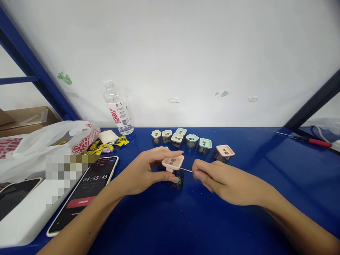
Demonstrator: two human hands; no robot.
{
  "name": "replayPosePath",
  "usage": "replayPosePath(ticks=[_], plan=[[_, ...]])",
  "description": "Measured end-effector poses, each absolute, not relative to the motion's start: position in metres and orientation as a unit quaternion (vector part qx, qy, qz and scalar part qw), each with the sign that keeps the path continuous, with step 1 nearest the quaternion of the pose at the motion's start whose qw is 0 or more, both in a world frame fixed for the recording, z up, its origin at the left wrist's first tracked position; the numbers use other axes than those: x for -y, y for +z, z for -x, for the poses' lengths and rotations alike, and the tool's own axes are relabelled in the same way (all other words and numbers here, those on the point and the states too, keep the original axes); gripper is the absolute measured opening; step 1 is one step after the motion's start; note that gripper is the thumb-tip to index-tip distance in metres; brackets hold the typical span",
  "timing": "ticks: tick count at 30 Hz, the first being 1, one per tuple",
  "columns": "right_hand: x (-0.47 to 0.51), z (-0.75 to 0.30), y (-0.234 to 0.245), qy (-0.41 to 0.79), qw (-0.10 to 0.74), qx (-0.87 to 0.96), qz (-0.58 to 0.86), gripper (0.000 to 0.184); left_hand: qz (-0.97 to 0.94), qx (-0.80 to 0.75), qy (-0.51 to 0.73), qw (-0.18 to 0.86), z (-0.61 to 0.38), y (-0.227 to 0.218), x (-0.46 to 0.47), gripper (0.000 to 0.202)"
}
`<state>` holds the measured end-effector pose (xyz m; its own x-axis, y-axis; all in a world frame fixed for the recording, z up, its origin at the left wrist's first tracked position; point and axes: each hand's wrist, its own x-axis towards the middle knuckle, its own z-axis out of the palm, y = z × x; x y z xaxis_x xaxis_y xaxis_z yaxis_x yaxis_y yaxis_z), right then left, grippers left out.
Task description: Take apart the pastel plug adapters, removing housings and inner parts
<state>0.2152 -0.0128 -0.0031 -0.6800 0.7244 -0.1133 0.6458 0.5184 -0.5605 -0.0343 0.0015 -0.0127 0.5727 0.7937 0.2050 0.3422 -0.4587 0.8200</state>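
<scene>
My left hand [148, 170] grips a pencil sharpener by its sides, thumb in front and fingers behind. Its pink two-hole top [174, 162] is tilted over the dark see-through body [179, 179]. A closed right hand [212, 179] holds a thin metal rod [186, 170], whose tip reaches the sharpener just under the top's right edge. The rod's other end is hidden in the fist. Behind the hands stand several more sharpeners: cream ones [166, 136], mint green ones [204, 145] and a pink one [224, 152].
A water bottle [119, 113] stands by the wall. Left are yellow wrappers [120, 141], a phone [92, 184] showing a timer, a white box [32, 216] and a plastic bag [53, 136]. A red-handled screwdriver [316, 142] lies far right. Blue frame posts [313, 101] flank the blue table [170, 223].
</scene>
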Motion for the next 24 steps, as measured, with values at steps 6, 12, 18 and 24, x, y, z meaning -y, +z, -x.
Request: replayPosePath(ticks=[6,12,18,24], plan=[[0.0144,-0.2149,-0.0013,0.319,0.081,0.861,0.387,0.026,-0.806,-0.364,0.288,0.367,0.0343,-0.0122,-0.0024,0.052],[0.0155,-0.2134,-0.0016,0.322,0.079,0.86,0.389,0.025,-0.805,-0.364,0.287,0.37,0.0342,-0.0117,-0.0017,0.052],[0.016,-0.2124,-0.0022,0.31,0.077,0.862,0.394,0.024,-0.807,-0.366,0.284,0.367,0.0337,-0.0103,-0.0011,0.051],[0.015,-0.2087,-0.0039,0.274,0.118,0.872,0.388,0.02,-0.802,-0.369,0.285,0.373,0.0326,-0.0079,0.0,0.055]])
